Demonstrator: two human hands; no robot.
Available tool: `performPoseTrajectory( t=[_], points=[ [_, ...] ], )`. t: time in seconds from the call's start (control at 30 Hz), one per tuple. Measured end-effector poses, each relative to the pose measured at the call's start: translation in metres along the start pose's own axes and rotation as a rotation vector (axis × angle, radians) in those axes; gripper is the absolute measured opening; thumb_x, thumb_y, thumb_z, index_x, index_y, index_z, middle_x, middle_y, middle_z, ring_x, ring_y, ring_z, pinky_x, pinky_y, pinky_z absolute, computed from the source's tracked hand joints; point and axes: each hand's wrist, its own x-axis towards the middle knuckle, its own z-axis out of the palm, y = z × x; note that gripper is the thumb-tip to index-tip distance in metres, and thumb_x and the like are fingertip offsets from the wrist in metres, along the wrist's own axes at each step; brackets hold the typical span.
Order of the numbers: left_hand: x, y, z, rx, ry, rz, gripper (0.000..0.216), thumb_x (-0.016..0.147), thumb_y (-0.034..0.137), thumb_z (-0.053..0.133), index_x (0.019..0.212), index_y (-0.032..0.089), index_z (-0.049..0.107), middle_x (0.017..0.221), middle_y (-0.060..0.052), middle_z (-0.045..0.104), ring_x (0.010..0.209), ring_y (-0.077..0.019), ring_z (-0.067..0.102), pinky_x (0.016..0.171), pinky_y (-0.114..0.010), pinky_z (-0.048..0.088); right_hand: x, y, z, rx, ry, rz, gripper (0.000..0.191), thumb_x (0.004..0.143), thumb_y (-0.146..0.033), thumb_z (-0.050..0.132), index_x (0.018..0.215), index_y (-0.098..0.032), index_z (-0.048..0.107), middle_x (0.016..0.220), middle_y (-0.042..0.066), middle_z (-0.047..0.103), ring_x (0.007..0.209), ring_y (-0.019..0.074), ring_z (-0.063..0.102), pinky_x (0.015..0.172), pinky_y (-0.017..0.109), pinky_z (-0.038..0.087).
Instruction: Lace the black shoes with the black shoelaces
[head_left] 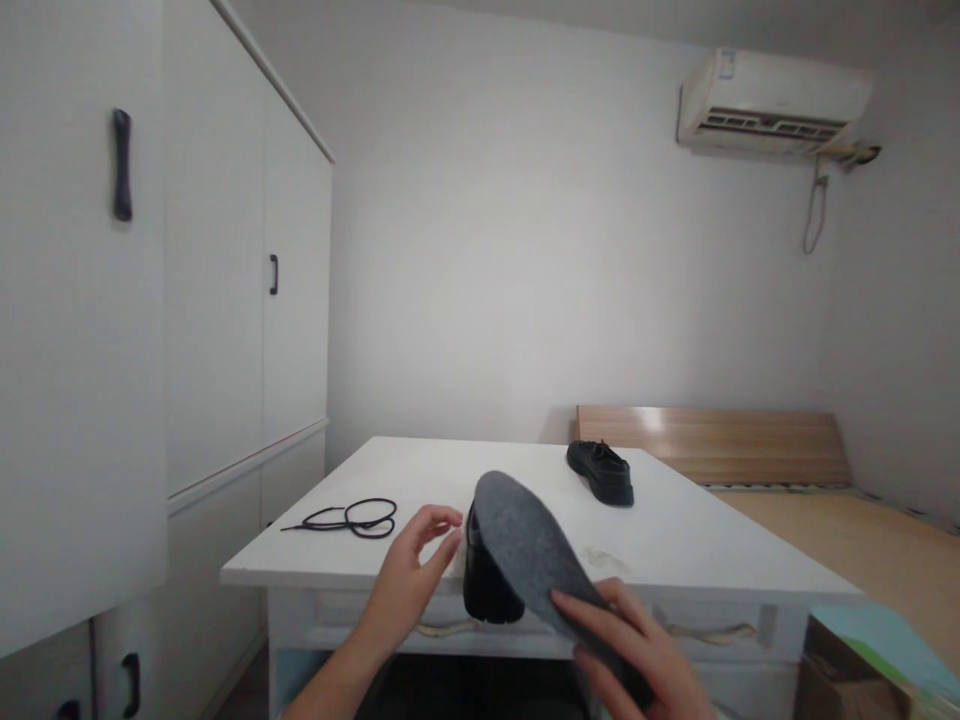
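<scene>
At the near edge of the white desk (675,560) the person's two hands work close together. Right hand (637,655) has a grip on a grey felt insole (529,550), fingers clenched over its lower end; the insole tilts up and away from the hand, toe end rounded and highest. Left hand (409,585) is released, fingers spread and slightly curled, fingertips just beside the black shoe (487,585); can't tell whether they actually touch it. That shoe sits at the desk's front edge, partly hidden behind the insole, so only its dark heel/side shows.

Further back on the desk, well apart from the hands, a 2nd black shoe (601,472) lies flat, toe pointing right-ish, laces on top. To the left, near the desk's left edge, a black shoelace (352,518) lies loose in a couple of loops w/ one end trailing left.

A drawer front w/ curved handles runs under the desk top. White wardrobe (217,300) w/ dark handles fills the left side of the room. Behind the desk, a wooden bed frame (712,440) against the wall, bare boards. AC unit (772,105) is mounted high on the right of the wall, cable hanging below it. Bottom right corner: a cardboard box (870,660) w/ green and pale blue on it, partly cut off.
</scene>
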Motion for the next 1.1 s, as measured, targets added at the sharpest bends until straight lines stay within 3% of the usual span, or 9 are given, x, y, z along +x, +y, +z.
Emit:
performPoseTrajectory(
  t=[0.07, 0.23, 0.3, 0.37, 0.53, 0.73, 0.9, 1.1],
  points=[
    [0.026, 0.002, 0.010, 0.052, -0.090, 0.071, 0.016, 0.089, 0.032, 0.059, 0.096, 0.020, 0.065, 0.111, -0.009, 0.068, 0.114, -0.0248, 0.060, 0.106, -0.040, 0.043, 0.014, -0.006, -0.024, -0.140, 0.078, -0.028, 0.035, 0.092, -0.040, 0.059, 0.125, -0.037, 0.069, 0.124, 0.011, 0.065, 0.115, 0.0288, 0.063, 0.093, 0.038, 0.054],
    [0.087, 0.001, 0.020, 0.211, -0.510, 0.163, 0.005, 0.076, 0.026, 0.072, 0.072, 0.022, 0.074, 0.114, -0.005, 0.073, 0.110, -0.0265, 0.064, 0.100, -0.036, 0.046, 0.052, -0.034, -0.064, -0.231, -0.026, -0.011, 0.032, 0.096, -0.041, 0.052, 0.120, -0.030, 0.071, 0.101, 0.008, 0.065, 0.097, 0.0218, 0.065, 0.085, 0.033, 0.053],
    [0.099, -0.004, 0.023, 0.273, -0.603, 0.163, 0.006, 0.074, 0.023, 0.072, 0.075, 0.024, 0.078, 0.111, -0.004, 0.075, 0.110, -0.0283, 0.065, 0.101, -0.037, 0.045, 0.061, -0.038, -0.072, -0.268, -0.057, 0.001, 0.033, 0.096, -0.042, 0.052, 0.118, -0.029, 0.072, 0.102, 0.009, 0.064, 0.097, 0.0224, 0.064, 0.085, 0.034, 0.052],
    [0.103, -0.011, 0.026, 0.324, -0.628, 0.165, 0.021, 0.074, 0.017, 0.066, 0.088, 0.025, 0.080, 0.111, -0.004, 0.075, 0.113, -0.0277, 0.064, 0.105, -0.037, 0.042, 0.067, -0.037, -0.078, -0.298, -0.089, 0.012, 0.033, 0.095, -0.041, 0.053, 0.118, -0.028, 0.072, 0.106, 0.009, 0.064, 0.100, 0.0236, 0.064, 0.087, 0.036, 0.051],
    [0.091, -0.029, 0.040, 0.456, -0.501, 0.109, 0.063, 0.063, 0.005, 0.059, 0.123, 0.019, 0.068, 0.128, -0.009, 0.065, 0.121, -0.0288, 0.055, 0.108, -0.040, 0.038, 0.082, -0.034, -0.093, -0.400, -0.191, 0.006, 0.030, 0.094, -0.037, 0.055, 0.116, -0.029, 0.073, 0.110, 0.008, 0.066, 0.097, 0.0241, 0.066, 0.087, 0.036, 0.051],
    [0.073, -0.043, 0.062, 0.557, -0.257, -0.094, 0.067, 0.067, 0.008, 0.060, 0.133, 0.017, 0.056, 0.139, -0.014, 0.052, 0.127, -0.0337, 0.047, 0.104, -0.048, 0.038, 0.114, -0.055, -0.097, -0.642, -0.388, -0.121, 0.025, 0.088, -0.024, 0.061, 0.104, -0.032, 0.079, 0.096, 0.006, 0.073, 0.081, 0.0219, 0.068, 0.074, 0.031, 0.050],
    [0.057, -0.046, 0.069, 0.542, -0.101, -0.206, 0.075, 0.067, 0.015, 0.063, 0.140, 0.017, 0.046, 0.149, -0.019, 0.040, 0.139, -0.0385, 0.034, 0.111, -0.053, 0.029, 0.146, -0.095, -0.081, -0.946, -0.632, -0.179, 0.026, 0.086, -0.016, 0.059, 0.093, -0.027, 0.081, 0.086, 0.009, 0.076, 0.075, 0.0259, 0.070, 0.063, 0.033, 0.047],
    [0.045, -0.050, 0.069, 0.442, -0.008, -0.192, 0.081, 0.066, 0.014, 0.064, 0.143, 0.016, 0.038, 0.151, -0.018, 0.033, 0.145, -0.0369, 0.028, 0.118, -0.051, 0.022, 0.172, -0.120, -0.042, -1.027, -0.717, -0.180, 0.019, 0.073, -0.006, 0.064, 0.072, -0.018, 0.079, 0.072, 0.013, 0.076, 0.065, 0.0247, 0.071, 0.056, 0.030, 0.045]
  ],
)
